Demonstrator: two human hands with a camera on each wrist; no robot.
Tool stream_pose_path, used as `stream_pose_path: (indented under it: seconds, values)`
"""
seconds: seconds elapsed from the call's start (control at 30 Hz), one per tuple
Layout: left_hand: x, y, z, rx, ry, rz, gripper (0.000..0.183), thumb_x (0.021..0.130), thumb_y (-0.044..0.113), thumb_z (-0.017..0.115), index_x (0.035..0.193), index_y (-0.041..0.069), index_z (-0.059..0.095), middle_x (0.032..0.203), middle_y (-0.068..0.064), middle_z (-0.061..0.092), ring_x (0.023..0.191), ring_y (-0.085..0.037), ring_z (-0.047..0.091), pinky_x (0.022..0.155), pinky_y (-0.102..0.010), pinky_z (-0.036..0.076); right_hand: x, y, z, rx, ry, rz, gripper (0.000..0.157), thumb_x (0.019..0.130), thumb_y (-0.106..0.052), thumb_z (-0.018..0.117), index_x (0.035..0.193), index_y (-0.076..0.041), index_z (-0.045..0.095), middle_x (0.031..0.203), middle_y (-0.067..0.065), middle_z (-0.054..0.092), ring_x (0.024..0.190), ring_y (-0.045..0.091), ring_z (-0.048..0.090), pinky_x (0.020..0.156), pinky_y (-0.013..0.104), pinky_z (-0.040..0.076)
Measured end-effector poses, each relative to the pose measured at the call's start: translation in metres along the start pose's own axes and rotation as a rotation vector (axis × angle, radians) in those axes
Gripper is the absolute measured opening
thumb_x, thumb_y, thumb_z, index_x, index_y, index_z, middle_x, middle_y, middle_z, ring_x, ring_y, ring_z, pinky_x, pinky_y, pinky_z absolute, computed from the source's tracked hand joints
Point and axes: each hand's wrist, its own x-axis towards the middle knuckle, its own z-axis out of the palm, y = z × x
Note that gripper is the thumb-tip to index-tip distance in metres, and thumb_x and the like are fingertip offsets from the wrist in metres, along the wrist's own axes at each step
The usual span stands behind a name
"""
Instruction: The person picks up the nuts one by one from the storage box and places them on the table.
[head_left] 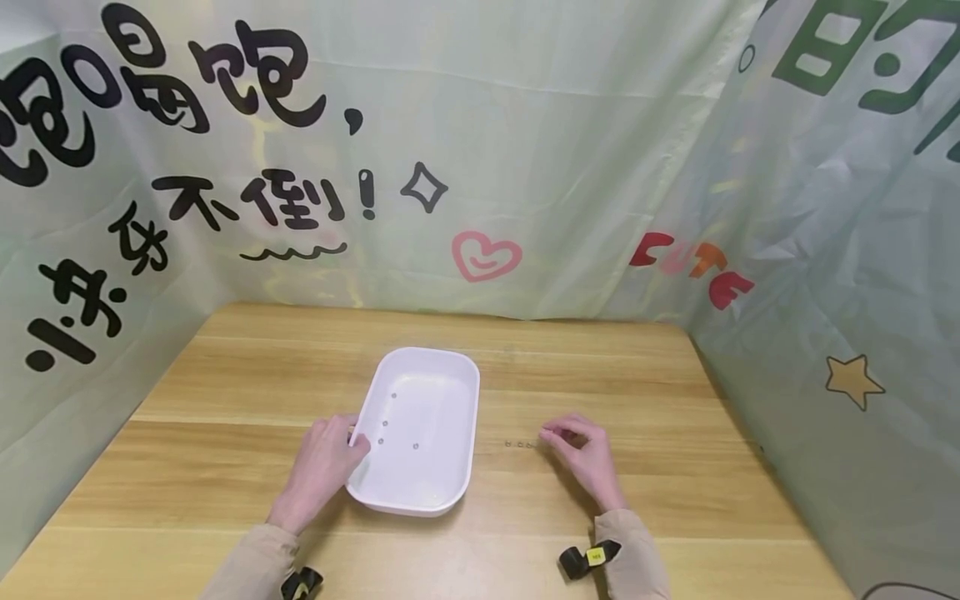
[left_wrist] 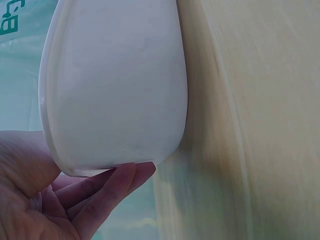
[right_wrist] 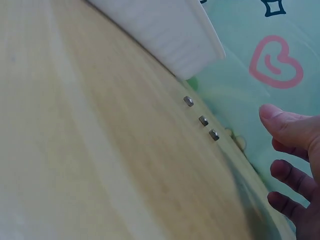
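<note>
A white plastic tray (head_left: 438, 497) stands on the wooden table with several small nuts (head_left: 416, 447) scattered on its floor. My left hand (head_left: 322, 462) grips its left side, the thumb over the rim and the fingers against the outer wall (left_wrist: 115, 90). To the right of the tray, three small metal nuts (right_wrist: 203, 120) lie in a short row on the table. Just right of that row hovers my right hand (head_left: 585, 454). In the right wrist view its thumb (right_wrist: 280, 122) is apart from the loosely bent fingers, and nothing shows between them.
The wooden table (head_left: 600, 367) runs back to a printed cloth (head_left: 570, 167) that hangs behind and on both sides. A black wrist camera (head_left: 588, 560) sits at my right sleeve, another (head_left: 302, 583) at the left.
</note>
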Motion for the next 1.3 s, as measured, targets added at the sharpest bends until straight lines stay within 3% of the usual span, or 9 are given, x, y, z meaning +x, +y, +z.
stream_pose_path:
  seconds: [0.37, 0.67, 0.9, 1.3]
  values:
    - [0.0, -0.001, 0.0, 0.018, 0.014, 0.018, 0.025, 0.085, 0.003, 0.059, 0.103, -0.004, 0.074, 0.081, -0.017, 0.075, 0.059, -0.015, 0.06, 0.051, -0.026, 0.047, -0.004, 0.002, -0.003, -0.009, -0.02, 0.03, 0.013, 0.079, 0.004, 0.078, 0.092, 0.006, 0.076, 0.088, 0.019, 0.072, 0.08, 0.007, 0.062, 0.075, 0.02, 0.052]
    - [-0.001, -0.001, 0.0, 0.011, 0.005, 0.009, 0.025, 0.085, 0.003, 0.059, 0.104, -0.004, 0.073, 0.08, -0.016, 0.074, 0.059, -0.015, 0.06, 0.051, -0.026, 0.047, -0.004, 0.003, -0.003, -0.083, -0.112, -0.036, 0.009, 0.08, 0.004, 0.077, 0.089, 0.005, 0.077, 0.087, 0.017, 0.072, 0.079, 0.009, 0.062, 0.07, 0.02, 0.051]
    - [-0.001, 0.0, 0.0, 0.011, 0.005, 0.007, 0.026, 0.085, 0.003, 0.059, 0.106, -0.005, 0.073, 0.082, -0.018, 0.075, 0.059, -0.015, 0.06, 0.05, -0.026, 0.047, -0.002, 0.046, 0.006, -0.125, -0.121, 0.013, 0.008, 0.08, -0.005, 0.081, 0.087, -0.009, 0.08, 0.088, 0.005, 0.074, 0.082, 0.005, 0.062, 0.073, 0.02, 0.051]
    - [-0.001, 0.0, 0.0, 0.021, 0.013, 0.016, 0.025, 0.085, 0.003, 0.059, 0.104, -0.005, 0.073, 0.08, -0.017, 0.074, 0.057, -0.014, 0.058, 0.05, -0.025, 0.046, -0.003, 0.047, 0.006, -0.154, -0.136, 0.013, 0.008, 0.08, -0.012, 0.082, 0.086, -0.008, 0.081, 0.084, -0.003, 0.072, 0.081, 0.002, 0.061, 0.074, 0.019, 0.051]
